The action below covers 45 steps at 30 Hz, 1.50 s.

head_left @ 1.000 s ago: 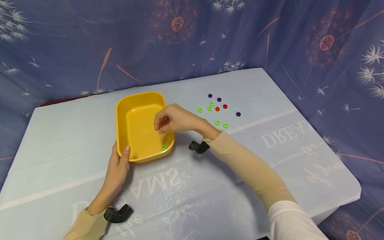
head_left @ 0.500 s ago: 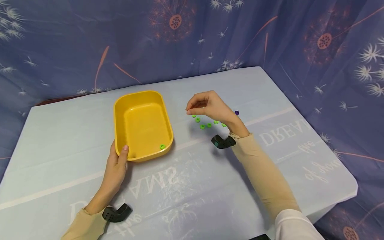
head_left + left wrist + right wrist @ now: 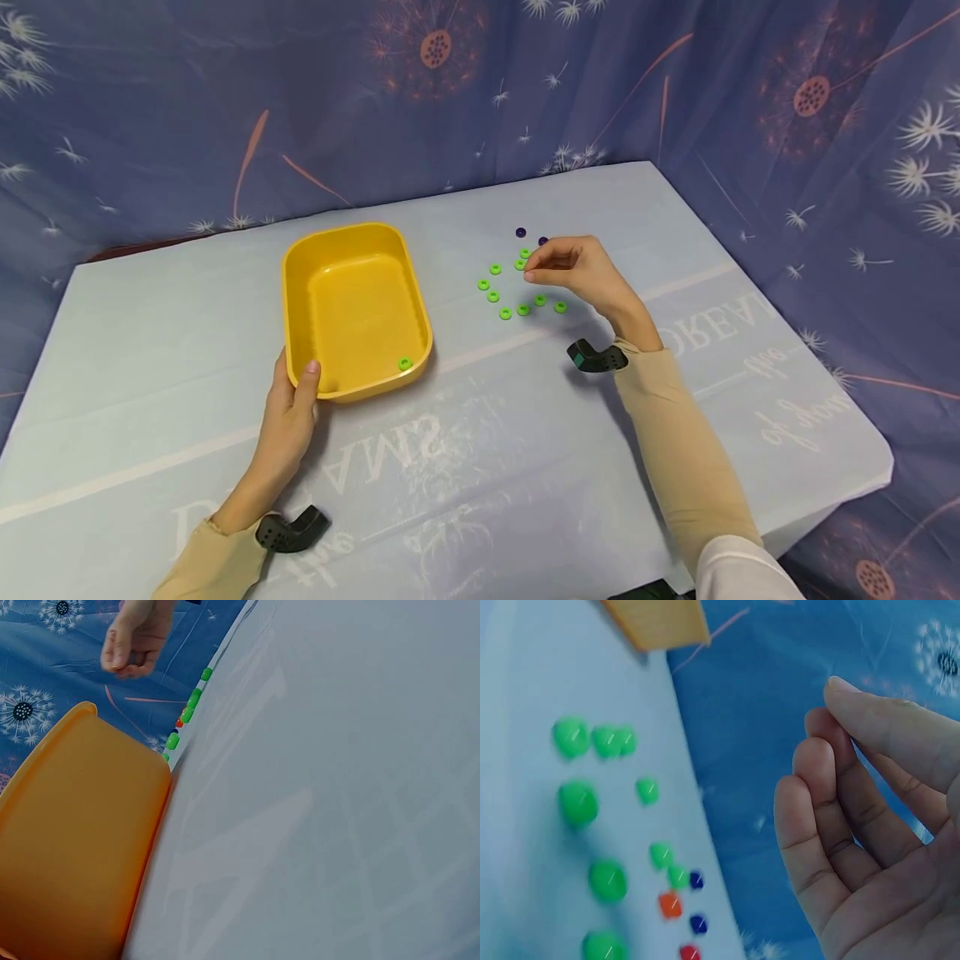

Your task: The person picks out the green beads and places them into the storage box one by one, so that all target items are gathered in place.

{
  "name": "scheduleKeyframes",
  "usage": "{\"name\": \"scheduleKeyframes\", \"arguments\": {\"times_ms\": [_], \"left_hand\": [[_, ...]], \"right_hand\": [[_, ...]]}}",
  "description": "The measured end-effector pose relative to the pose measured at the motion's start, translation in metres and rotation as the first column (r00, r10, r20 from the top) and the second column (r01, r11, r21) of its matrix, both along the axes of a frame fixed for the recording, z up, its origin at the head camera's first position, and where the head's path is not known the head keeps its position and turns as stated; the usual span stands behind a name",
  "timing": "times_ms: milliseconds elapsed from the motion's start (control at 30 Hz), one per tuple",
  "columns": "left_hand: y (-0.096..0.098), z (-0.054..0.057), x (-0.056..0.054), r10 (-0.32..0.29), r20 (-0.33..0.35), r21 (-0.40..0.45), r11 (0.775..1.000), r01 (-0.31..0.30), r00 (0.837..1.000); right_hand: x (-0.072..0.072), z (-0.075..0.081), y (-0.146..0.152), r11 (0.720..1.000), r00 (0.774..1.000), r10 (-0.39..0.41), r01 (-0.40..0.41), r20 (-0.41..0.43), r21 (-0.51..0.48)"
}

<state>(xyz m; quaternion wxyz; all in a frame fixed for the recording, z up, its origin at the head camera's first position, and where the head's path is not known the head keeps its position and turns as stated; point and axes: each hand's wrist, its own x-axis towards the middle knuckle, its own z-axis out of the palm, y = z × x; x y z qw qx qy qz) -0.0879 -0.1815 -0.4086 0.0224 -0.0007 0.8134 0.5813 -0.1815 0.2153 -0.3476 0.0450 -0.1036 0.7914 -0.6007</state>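
My left hand (image 3: pixel 291 421) grips the near left corner of a yellow plastic bin (image 3: pixel 360 304), with its thumb over the rim. One green ring-shaped bead (image 3: pixel 405 364) lies inside, by the near right corner. To the right of the bin, my right hand (image 3: pixel 583 271) hangs above a group of loose beads, fingers loosely bent. In the right wrist view, nothing shows between its thumb and fingertips (image 3: pixel 814 761). Several green beads (image 3: pixel 522 310) lie left of and below that hand. Beyond it are dark purple beads (image 3: pixel 521 232). An orange bead (image 3: pixel 670 904) and a red bead (image 3: pixel 689 952) show in the right wrist view.
A pale cloth with printed lettering covers the table (image 3: pixel 465 500). Behind and to the right hangs a blue curtain (image 3: pixel 315 100) with a dandelion print. Each wrist carries a black camera mount (image 3: pixel 597 357). A dark object (image 3: pixel 648 591) shows at the bottom edge.
My right hand has moved from over the bin rightward to above the loose beads. The left hand keeps its grip, and the single green bead stays in the bin.
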Motion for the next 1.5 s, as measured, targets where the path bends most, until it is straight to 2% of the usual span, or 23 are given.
{"name": "scheduleKeyframes", "arguments": {"times_ms": [267, 500, 800, 1300, 1500], "left_hand": [[0.0, 0.001, -0.001, -0.019, 0.0, -0.011, 1.0, 0.019, 1.0], [0.0, 0.001, -0.001, -0.019, 0.011, 0.002, 1.0, 0.019, 1.0], [0.0, 0.001, -0.001, -0.018, 0.011, -0.007, 1.0, 0.018, 1.0], [0.0, 0.0, -0.001, -0.022, -0.003, -0.003, 1.0, 0.022, 1.0], [0.0, 0.001, -0.002, -0.019, 0.002, -0.005, 1.0, 0.019, 1.0]], "right_hand": [[0.005, -0.02, 0.026, 0.996, 0.995, -0.082, 0.081, 0.06, 0.025], [0.007, -0.03, 0.04, 0.993, 0.99, -0.118, 0.116, 0.082, 0.026], [0.008, -0.041, 0.051, 0.986, 0.982, -0.155, 0.148, 0.103, 0.075], [0.009, -0.049, 0.055, 0.98, 0.982, -0.176, 0.168, 0.073, 0.107], [0.008, -0.055, 0.056, 0.982, 0.984, -0.162, 0.153, 0.078, 0.108]]}}
